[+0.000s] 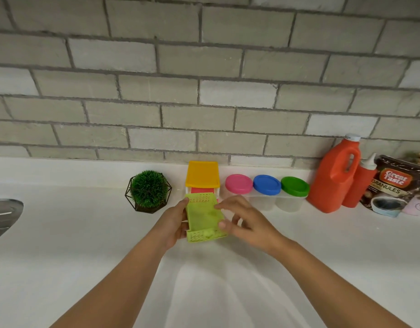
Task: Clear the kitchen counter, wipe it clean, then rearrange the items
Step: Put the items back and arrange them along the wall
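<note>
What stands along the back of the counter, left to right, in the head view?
Potted plant → yellow-lidded box → pink-lidded jar → blue-lidded jar → green-lidded jar → orange jug → red squeeze bottle → coffee granules pouch. The green basket, gripped by the left hand, overlaps the box, so it is left out.

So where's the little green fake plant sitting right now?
The fake plant stands left of centre in the head view, on the white counter by the tiled wall, just left of the yellow-lidded container.
</note>
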Available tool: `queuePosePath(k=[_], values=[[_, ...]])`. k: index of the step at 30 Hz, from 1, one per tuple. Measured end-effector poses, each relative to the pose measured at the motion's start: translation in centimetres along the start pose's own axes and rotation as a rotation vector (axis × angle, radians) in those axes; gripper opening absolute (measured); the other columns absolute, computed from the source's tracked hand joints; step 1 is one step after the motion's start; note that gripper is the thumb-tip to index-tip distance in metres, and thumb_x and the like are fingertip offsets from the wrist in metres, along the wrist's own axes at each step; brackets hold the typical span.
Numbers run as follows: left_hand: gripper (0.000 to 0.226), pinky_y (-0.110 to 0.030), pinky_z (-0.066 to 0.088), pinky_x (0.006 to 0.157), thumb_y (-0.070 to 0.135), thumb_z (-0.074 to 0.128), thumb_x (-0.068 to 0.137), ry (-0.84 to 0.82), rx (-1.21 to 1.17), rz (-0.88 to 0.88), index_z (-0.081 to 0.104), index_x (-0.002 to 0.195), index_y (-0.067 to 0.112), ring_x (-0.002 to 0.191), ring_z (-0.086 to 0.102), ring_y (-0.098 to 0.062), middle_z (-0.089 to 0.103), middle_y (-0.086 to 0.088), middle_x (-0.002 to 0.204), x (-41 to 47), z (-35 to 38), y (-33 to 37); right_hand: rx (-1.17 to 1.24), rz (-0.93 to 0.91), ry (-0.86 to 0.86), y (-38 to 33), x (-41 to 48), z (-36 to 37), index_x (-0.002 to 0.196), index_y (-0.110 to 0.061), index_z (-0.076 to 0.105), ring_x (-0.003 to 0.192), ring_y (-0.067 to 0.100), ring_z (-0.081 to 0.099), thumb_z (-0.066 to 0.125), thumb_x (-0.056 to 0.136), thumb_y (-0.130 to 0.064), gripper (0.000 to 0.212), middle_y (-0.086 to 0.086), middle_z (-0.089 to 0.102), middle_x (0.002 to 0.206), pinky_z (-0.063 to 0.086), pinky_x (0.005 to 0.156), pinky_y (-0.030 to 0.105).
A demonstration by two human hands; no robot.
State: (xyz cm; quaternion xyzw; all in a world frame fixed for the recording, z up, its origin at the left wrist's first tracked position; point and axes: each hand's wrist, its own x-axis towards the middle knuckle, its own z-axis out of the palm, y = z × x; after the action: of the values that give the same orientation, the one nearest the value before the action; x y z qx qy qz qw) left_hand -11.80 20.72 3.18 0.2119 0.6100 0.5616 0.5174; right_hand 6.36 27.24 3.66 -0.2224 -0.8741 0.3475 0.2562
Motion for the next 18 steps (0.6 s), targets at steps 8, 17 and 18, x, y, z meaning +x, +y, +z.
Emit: queuePosePath(k=[8, 17, 18], values=[[0.039, -0.031, 0.047, 0.060, 0.040, 0.034, 0.099, -0.011, 0.011, 0.020, 0.062, 0.086, 0.016, 0.072, 0.061, -0.019, 0.065, -0.005, 0.081, 0.0, 1.0, 1.0, -0.260, -0.086, -0.002, 0.0, 0.1, 1.0, 0.106, -0.009, 0.069, 0.081, 0.003, 0.051, 0.058, 0.089, -0.023, 0.024, 0.004, 0.056, 0.115, 0.035, 0.069, 0.002], [0.030, -0.029, 0.043, 0.061, 0.033, 0.033, 0.100, 0.187, 0.255, 0.247, 0.053, 0.094, 0.011, 0.068, 0.054, -0.021, 0.057, -0.008, 0.088, 1.0, -0.7, 1.1, -0.295, -0.160, 0.005, 0.5, 1.1, 1.7, 0.095, -0.001, 0.067, 0.081, 0.001, 0.044, 0.060, 0.089, -0.015, 0.016, 0.007, 0.057, 0.102, 0.032, 0.070, 0.000], [0.025, -0.030, 0.044, 0.064, 0.029, 0.036, 0.099, 0.226, 0.290, 0.337, 0.053, 0.100, 0.011, 0.073, 0.053, -0.021, 0.055, -0.007, 0.092, 1.4, -1.2, 1.1, -0.294, -0.164, 0.008, 0.6, 1.2, 1.9, 0.095, -0.001, 0.067, 0.081, -0.001, 0.043, 0.060, 0.089, -0.015, 0.016, 0.006, 0.056, 0.102, 0.032, 0.070, -0.001]])
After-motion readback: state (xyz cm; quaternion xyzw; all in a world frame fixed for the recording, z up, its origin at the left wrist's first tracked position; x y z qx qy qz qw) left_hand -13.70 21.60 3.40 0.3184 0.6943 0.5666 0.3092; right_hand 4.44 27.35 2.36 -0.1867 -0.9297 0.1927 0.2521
